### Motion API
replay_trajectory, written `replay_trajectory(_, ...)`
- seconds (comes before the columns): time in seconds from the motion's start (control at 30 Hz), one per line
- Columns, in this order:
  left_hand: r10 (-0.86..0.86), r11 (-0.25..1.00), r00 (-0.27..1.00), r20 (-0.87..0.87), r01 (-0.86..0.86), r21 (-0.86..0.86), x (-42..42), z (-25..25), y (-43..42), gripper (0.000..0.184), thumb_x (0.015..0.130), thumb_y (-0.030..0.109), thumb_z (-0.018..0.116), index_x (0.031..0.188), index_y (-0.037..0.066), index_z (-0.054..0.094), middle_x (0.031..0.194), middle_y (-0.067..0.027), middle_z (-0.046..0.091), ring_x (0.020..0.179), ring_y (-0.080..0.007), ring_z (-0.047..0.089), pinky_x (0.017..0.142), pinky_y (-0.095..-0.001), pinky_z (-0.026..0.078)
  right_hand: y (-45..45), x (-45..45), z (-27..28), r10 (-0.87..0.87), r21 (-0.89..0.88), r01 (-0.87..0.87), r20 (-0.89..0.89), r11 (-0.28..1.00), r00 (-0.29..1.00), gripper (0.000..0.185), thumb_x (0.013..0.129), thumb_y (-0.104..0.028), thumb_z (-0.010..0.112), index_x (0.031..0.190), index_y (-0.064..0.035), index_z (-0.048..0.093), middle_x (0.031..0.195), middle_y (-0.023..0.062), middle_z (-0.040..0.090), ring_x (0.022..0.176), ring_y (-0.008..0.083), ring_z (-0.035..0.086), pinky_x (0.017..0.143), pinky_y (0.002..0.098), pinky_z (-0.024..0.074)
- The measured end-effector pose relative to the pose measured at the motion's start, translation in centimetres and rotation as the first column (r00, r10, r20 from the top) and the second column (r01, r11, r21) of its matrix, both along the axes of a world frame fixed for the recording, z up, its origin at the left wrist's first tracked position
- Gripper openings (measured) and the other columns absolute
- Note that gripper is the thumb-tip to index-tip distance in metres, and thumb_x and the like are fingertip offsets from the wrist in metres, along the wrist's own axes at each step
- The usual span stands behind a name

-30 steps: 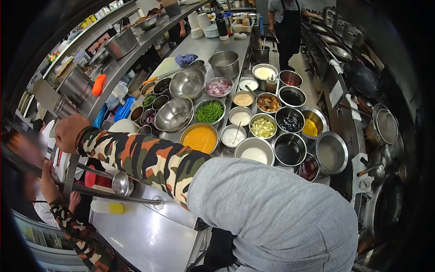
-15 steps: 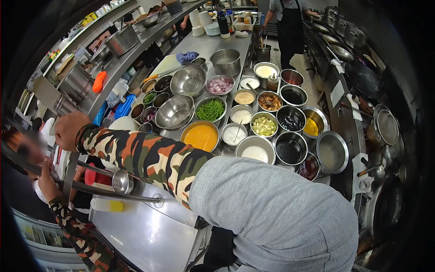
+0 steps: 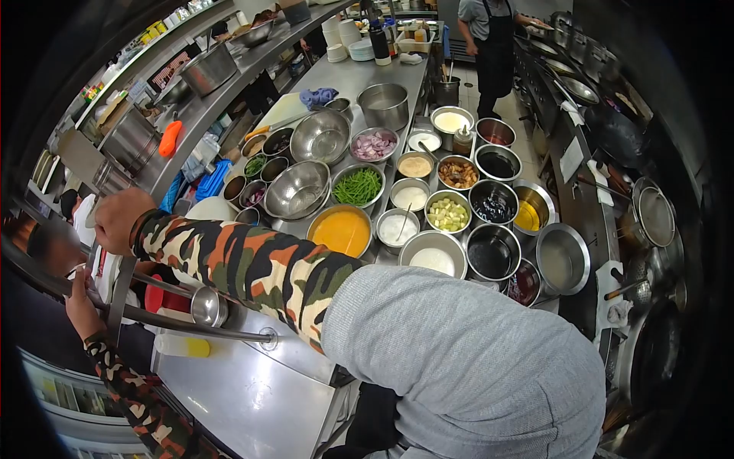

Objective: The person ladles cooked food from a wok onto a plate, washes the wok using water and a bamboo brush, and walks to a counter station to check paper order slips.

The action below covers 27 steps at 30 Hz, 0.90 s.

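At the left, my right hand (image 3: 122,220) is closed at the end of a camouflage sleeve, by the steel shelf post (image 3: 118,298). Its fingertips are turned away, and what it holds is hidden. Below it, my left hand (image 3: 82,307) is at the dark metal rail (image 3: 160,317), its fingers round it. Under the rail stand a small steel bowl (image 3: 208,306), a red container (image 3: 155,294) and a bottle with yellow contents (image 3: 183,346).
Several steel pots stand on the counter, holding orange sauce (image 3: 339,231), green beans (image 3: 358,186) and chopped onion (image 3: 374,144). A co-worker in a black apron (image 3: 495,57) stands at the back. Another person (image 3: 53,249) is at the left, and pans (image 3: 656,214) line the right.
The co-worker at the back has shifted, and that person's arm is bent now. The person at the left has moved slightly. My hands stay in nearly the same places.
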<state>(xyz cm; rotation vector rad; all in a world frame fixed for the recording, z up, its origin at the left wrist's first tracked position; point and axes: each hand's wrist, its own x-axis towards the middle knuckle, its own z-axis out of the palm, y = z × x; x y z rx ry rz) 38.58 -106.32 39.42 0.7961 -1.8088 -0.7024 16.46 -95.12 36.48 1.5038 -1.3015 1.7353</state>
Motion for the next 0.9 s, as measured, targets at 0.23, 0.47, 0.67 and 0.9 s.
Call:
replay_trajectory(0.23,-0.027,0.998,0.996,-0.085,0.031,0.047,0.3,-0.3,-1.0,0.032,0.089,0.023,0.060,0.102,-0.006,0.064,0.098,-0.0081,0.064,0.090,-0.0145,0.057,0.084,-0.0268,0.041,0.1,0.1,0.1,-0.007,0.009,0.007,0.012,1.000,1.000,0.019,0.070,-0.024,0.059,0.061,-0.0077,0.064,0.067,0.0097,0.062,0.066,0.0294,0.062,0.061,0.0406,0.0498)
replay_trajectory(0.47,-0.079,0.991,0.988,-0.135,0.092,0.092,0.8,-0.7,-2.9,0.031,0.087,0.022,0.063,0.100,-0.006,0.064,0.094,-0.0072,0.063,0.089,-0.0138,0.058,0.084,-0.0257,0.042,-0.3,0.2,0.1,-0.030,0.032,0.029,0.022,0.999,0.999,0.018,0.068,-0.023,0.060,0.061,-0.0066,0.063,0.067,0.0103,0.062,0.066,0.0294,0.062,0.062,0.0410,0.0497)
replay_trajectory(0.67,-0.036,0.997,0.999,0.007,0.036,-0.065,1.5,-0.7,-3.2,0.033,0.089,0.025,0.061,0.099,-0.005,0.065,0.094,-0.0070,0.063,0.088,-0.0137,0.058,0.081,-0.0263,0.043,-0.5,0.1,0.1,-0.014,0.016,0.014,0.003,1.000,1.000,0.019,0.067,-0.024,0.059,0.064,-0.0072,0.067,0.066,0.0126,0.063,0.065,0.0307,0.063,0.060,0.0423,0.0507)
replay_trajectory(0.9,-0.062,0.992,0.994,-0.095,0.072,0.106,0.6,-0.6,-2.5,0.032,0.090,0.026,0.060,0.097,-0.005,0.065,0.092,-0.0051,0.062,0.086,-0.0132,0.057,0.079,-0.0260,0.043,-0.7,0.1,0.1,-0.009,0.016,0.009,0.003,1.000,1.000,0.020,0.067,-0.025,0.058,0.063,-0.0071,0.067,0.067,0.0121,0.063,0.066,0.0311,0.063,0.061,0.0421,0.0507)
